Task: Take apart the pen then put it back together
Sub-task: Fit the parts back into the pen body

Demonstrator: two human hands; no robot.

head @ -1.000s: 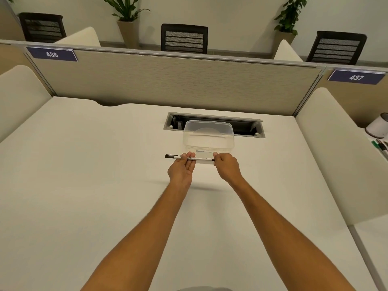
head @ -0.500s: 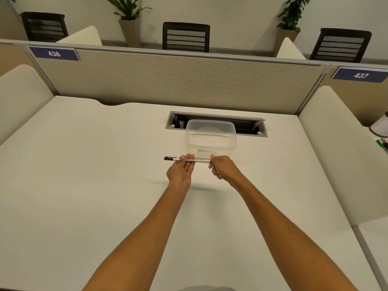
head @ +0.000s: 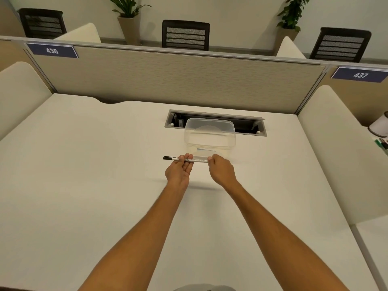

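Note:
A slim white pen (head: pixel 199 160) with a black cap at its left end is held level above the white desk (head: pixel 94 185). My left hand (head: pixel 178 172), palm up, pinches the barrel near the cap end. My right hand (head: pixel 219 170) grips the pen's right end, which its fingers hide. The black cap sticks out to the left of my left hand. The pen looks whole, in one piece.
A clear plastic container (head: pixel 210 136) stands just behind the pen. Behind it a cable slot (head: pixel 249 124) opens in the desk. A partition (head: pixel 178 80) closes the back; padded dividers flank both sides. A white cup (head: pixel 380 127) and pens lie far right.
My right hand has slid a little to the left along the pen, closer to my left hand. The pen has stayed level in the same place.

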